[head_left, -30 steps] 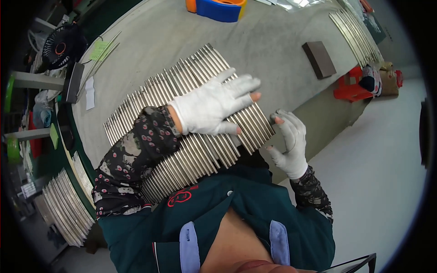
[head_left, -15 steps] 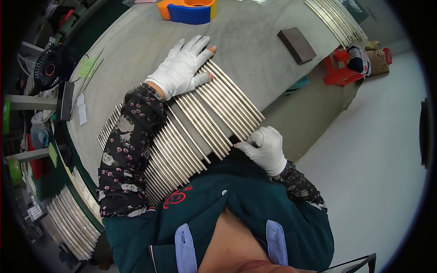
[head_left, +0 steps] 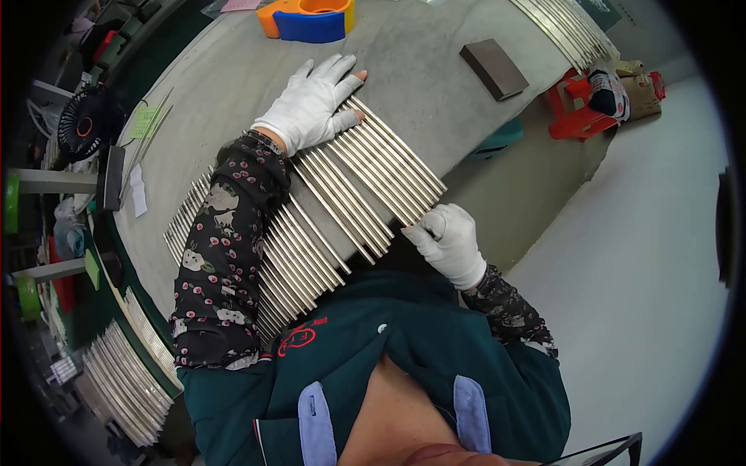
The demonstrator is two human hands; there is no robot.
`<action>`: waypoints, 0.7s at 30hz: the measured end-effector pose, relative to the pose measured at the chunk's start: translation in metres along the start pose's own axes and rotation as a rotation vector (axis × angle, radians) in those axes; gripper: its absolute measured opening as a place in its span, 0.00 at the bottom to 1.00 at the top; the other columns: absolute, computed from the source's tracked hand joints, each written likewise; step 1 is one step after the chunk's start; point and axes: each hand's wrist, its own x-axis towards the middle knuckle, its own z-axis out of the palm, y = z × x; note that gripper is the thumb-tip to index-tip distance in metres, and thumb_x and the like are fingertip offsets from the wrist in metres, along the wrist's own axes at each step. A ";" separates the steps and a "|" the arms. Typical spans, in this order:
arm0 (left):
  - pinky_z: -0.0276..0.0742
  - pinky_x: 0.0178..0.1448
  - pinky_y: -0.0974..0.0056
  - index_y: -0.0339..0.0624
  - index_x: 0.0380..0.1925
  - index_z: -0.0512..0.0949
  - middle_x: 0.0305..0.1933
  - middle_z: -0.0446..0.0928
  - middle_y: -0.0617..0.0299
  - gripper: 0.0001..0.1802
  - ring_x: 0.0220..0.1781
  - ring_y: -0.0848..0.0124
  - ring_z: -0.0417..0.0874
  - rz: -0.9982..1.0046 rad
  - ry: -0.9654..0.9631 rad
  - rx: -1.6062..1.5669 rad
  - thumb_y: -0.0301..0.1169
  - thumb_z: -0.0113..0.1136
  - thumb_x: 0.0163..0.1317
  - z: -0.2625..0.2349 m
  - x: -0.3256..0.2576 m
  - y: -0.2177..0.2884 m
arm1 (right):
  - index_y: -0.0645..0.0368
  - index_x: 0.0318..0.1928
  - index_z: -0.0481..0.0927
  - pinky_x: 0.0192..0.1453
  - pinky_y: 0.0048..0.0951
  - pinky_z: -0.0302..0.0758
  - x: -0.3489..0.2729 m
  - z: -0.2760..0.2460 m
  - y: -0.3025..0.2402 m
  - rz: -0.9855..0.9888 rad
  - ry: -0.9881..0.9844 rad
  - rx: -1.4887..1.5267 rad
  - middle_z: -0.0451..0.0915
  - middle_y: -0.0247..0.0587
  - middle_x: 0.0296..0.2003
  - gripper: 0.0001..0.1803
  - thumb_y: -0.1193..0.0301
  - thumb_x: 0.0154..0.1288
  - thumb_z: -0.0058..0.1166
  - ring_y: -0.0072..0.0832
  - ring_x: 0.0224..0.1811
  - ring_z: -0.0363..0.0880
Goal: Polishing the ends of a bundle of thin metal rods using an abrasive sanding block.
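Thin silvery metal rods point(head_left: 388, 171) lie side by side in a slanting row on the grey table, split by gaps into groups, with one rod standing apart. My left hand point(head_left: 311, 105), in a white glove with bare thumb and forefinger tips, rests spread across their far ends. At the near ends of the right-hand group, my gloved right hand point(head_left: 451, 245) is closed, thumb and curled fingers against the rod ends. Its grip is partly hidden. My left sleeve point(head_left: 225, 233) covers part of the row, and the near ends reach past the table edge.
A dark brown block point(head_left: 494, 70) lies at the far right, near more rods point(head_left: 563, 31). An orange and blue tape dispenser point(head_left: 311, 19) stands at the far edge. Left are a black fan point(head_left: 84, 124) and stacked rods point(head_left: 124, 388). A red stool point(head_left: 575, 109) stands beyond the table's right edge.
The view has shifted slightly. My right hand sits a little farther up along the rods' near ends, and the dark gap beside its thumb looks smaller. My left hand stays spread on the far ends.
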 end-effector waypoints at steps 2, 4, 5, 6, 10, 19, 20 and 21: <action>0.45 0.76 0.46 0.46 0.68 0.61 0.73 0.54 0.48 0.37 0.76 0.53 0.51 -0.005 0.000 -0.006 0.58 0.43 0.66 0.000 0.002 0.001 | 0.53 0.17 0.74 0.27 0.34 0.67 -0.001 0.001 0.003 0.034 -0.033 0.011 0.71 0.35 0.16 0.15 0.66 0.48 0.69 0.34 0.19 0.71; 0.45 0.76 0.46 0.46 0.68 0.61 0.73 0.54 0.48 0.37 0.76 0.53 0.52 -0.002 0.003 0.004 0.58 0.43 0.66 0.000 0.001 0.001 | 0.53 0.17 0.74 0.27 0.34 0.67 0.000 0.000 0.002 0.023 -0.030 0.020 0.71 0.35 0.16 0.14 0.67 0.48 0.69 0.35 0.19 0.71; 0.45 0.76 0.46 0.46 0.68 0.61 0.73 0.54 0.48 0.37 0.76 0.53 0.52 -0.005 0.004 0.006 0.58 0.43 0.66 0.000 0.000 0.001 | 0.53 0.17 0.74 0.27 0.34 0.67 0.000 -0.001 0.001 0.016 -0.026 0.028 0.71 0.35 0.16 0.14 0.67 0.48 0.68 0.35 0.19 0.71; 0.45 0.76 0.46 0.46 0.68 0.61 0.73 0.55 0.48 0.37 0.76 0.53 0.52 0.002 0.012 0.008 0.58 0.43 0.66 0.001 0.001 0.001 | 0.53 0.17 0.74 0.27 0.34 0.67 0.000 -0.004 0.003 0.015 -0.025 0.027 0.71 0.35 0.16 0.14 0.67 0.48 0.68 0.35 0.19 0.71; 0.46 0.76 0.47 0.46 0.68 0.61 0.73 0.55 0.48 0.37 0.75 0.53 0.52 0.011 0.019 0.015 0.58 0.42 0.66 0.000 -0.002 0.002 | 0.53 0.19 0.74 0.27 0.34 0.67 0.009 -0.033 0.011 0.048 0.059 -0.080 0.72 0.34 0.16 0.13 0.71 0.51 0.66 0.35 0.19 0.71; 0.46 0.76 0.46 0.47 0.67 0.61 0.73 0.55 0.49 0.34 0.75 0.52 0.53 0.002 0.013 0.065 0.51 0.48 0.66 -0.007 -0.007 0.005 | 0.60 0.49 0.77 0.54 0.39 0.71 0.106 -0.066 0.076 -0.039 0.391 -0.596 0.75 0.49 0.49 0.27 0.59 0.51 0.68 0.46 0.52 0.72; 0.45 0.76 0.46 0.47 0.66 0.63 0.72 0.56 0.50 0.32 0.75 0.52 0.53 -0.004 0.036 0.108 0.49 0.51 0.65 -0.007 -0.008 0.007 | 0.58 0.53 0.75 0.56 0.41 0.71 0.117 -0.064 0.084 0.028 0.343 -0.755 0.74 0.51 0.52 0.33 0.54 0.50 0.66 0.48 0.56 0.70; 0.45 0.76 0.46 0.47 0.66 0.63 0.72 0.56 0.50 0.32 0.75 0.52 0.53 -0.008 0.035 0.112 0.49 0.51 0.65 -0.011 -0.008 0.012 | 0.57 0.58 0.74 0.58 0.43 0.70 0.128 -0.062 0.091 0.094 0.290 -0.910 0.72 0.54 0.54 0.38 0.49 0.50 0.65 0.51 0.59 0.68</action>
